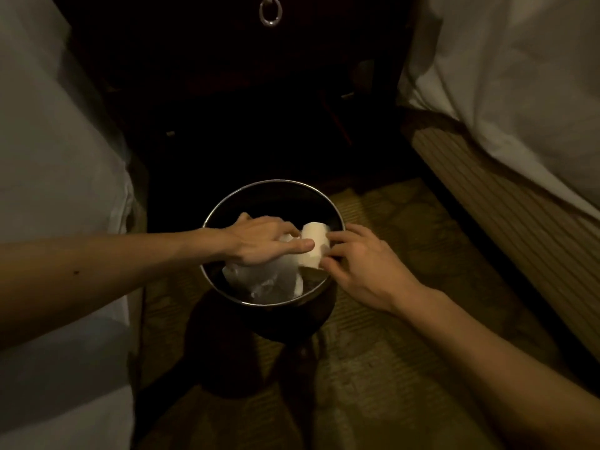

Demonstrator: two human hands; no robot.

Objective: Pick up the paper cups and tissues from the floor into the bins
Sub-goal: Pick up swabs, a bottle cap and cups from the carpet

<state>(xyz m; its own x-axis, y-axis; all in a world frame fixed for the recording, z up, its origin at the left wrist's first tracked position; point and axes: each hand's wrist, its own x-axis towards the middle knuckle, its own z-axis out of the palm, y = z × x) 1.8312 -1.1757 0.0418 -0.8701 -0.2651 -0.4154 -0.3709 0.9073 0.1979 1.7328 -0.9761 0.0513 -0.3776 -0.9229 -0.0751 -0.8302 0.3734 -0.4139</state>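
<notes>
A round dark bin with a shiny metal rim (227,203) stands on the carpet between two beds. My left hand (263,241) reaches over its opening and grips a crumpled white tissue (259,277) that hangs below the palm into the bin. A white paper cup (313,245) lies on its side over the bin's right half, touching my left thumb. My right hand (360,264) is at the bin's right rim, and its curled fingertips pinch the cup's end. The bottom of the bin is dark and mostly hidden.
A bed with white sheets (519,92) and a ribbed base runs along the right. Another white-covered bed (58,157) fills the left. A dark nightstand with a metal ring pull (270,13) stands behind the bin. Patterned carpet (389,352) lies in front.
</notes>
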